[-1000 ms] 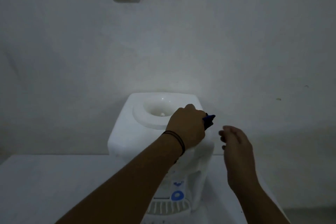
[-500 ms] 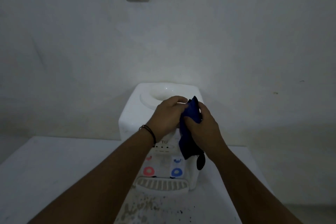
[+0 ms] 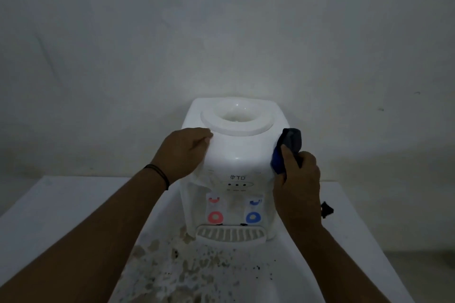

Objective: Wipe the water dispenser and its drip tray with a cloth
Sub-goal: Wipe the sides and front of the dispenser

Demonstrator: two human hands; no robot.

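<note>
Right hand (image 3: 296, 179) grasps blue cloth (image 3: 286, 152), pressing it on the water dispenser (image 3: 234, 155) at its 3 o'clock side. Left hand (image 3: 183, 152) released, fingers flat on the 9 o'clock shoulder. Drip tray (image 3: 231, 233) at 6 o'clock, on stained white table (image 3: 61, 216).

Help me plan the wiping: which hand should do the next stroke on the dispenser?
Right. The right hand already grips the cloth against the dispenser; the left hand rests bare on its other side, steadying it.
</note>
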